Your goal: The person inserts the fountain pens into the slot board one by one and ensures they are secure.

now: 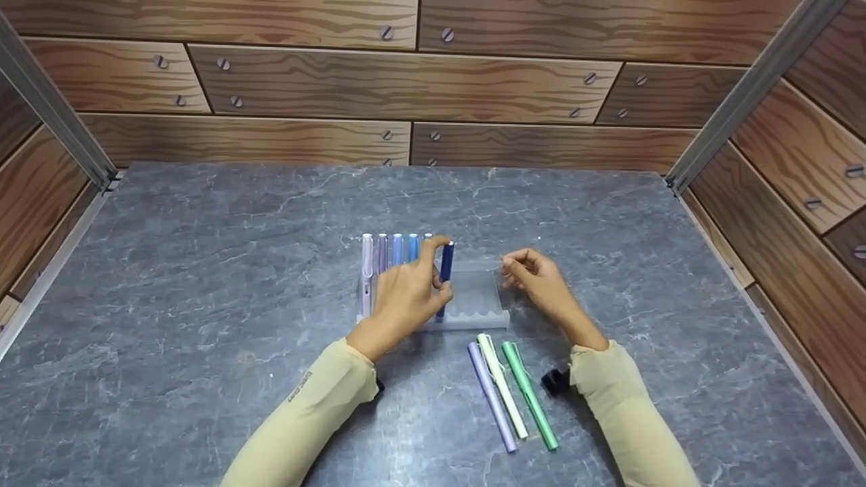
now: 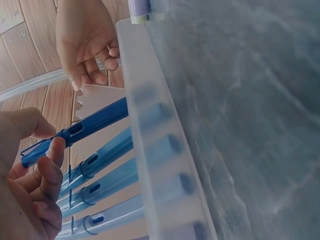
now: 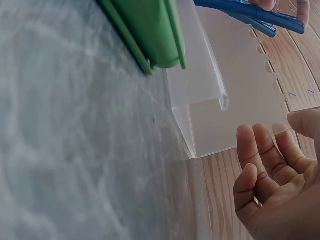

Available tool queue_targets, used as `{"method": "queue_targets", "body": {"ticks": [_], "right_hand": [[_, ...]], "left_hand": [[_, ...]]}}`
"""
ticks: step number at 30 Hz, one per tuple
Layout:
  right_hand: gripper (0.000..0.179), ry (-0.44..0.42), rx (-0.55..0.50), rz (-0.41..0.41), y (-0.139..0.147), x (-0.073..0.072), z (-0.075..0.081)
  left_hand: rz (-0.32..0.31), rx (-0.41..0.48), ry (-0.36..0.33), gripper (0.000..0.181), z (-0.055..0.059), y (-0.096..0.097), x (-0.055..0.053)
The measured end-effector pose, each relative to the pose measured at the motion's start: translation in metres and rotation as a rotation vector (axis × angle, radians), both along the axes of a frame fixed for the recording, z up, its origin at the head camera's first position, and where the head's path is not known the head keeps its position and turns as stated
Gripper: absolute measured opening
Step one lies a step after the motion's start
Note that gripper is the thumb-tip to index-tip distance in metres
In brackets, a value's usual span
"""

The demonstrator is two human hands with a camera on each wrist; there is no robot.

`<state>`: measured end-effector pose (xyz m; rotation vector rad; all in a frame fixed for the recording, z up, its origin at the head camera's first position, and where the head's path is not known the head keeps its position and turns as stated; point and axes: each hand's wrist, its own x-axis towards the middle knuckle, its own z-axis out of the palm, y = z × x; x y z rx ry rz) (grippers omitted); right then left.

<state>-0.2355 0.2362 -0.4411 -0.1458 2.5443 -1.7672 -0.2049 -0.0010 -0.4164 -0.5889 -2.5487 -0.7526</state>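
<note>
My left hand (image 1: 409,287) pinches a dark blue pen (image 1: 447,260) near its cap, between thumb and fingers. The lower end of this pen (image 2: 102,120) sits behind the front lip of a clear pen stand (image 1: 473,323). To its left in the stand is a row of pens, from a pale lilac one (image 1: 367,270) to a blue one (image 1: 413,247); the hand partly hides them. At the stand's upper right corner, my right hand (image 1: 541,284) pinches the edge between thumb and fingers. Several scalloped notches line the stand's top edge (image 3: 272,75).
In front of the stand, a lilac pen (image 1: 492,399), a cream pen (image 1: 502,385) and a green pen (image 1: 530,394) lie side by side on the grey marbled table (image 1: 203,284). Wood-patterned panels (image 1: 406,81) enclose the back and sides.
</note>
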Motion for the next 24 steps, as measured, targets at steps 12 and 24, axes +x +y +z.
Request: {"method": "queue_targets", "body": {"ticks": [12, 24], "right_hand": [[0.028, -0.001, 0.001, -0.003, 0.0007, 0.0001, -0.0014], [0.03, -0.009, 0.009, -0.006, 0.0011, -0.0009, -0.0021]], "left_hand": [[0.016, -0.008, -0.1, 0.059, 0.0006, 0.0002, -0.0015], [0.021, -0.012, -0.127, 0.062, 0.0075, 0.0006, 0.0011]]}}
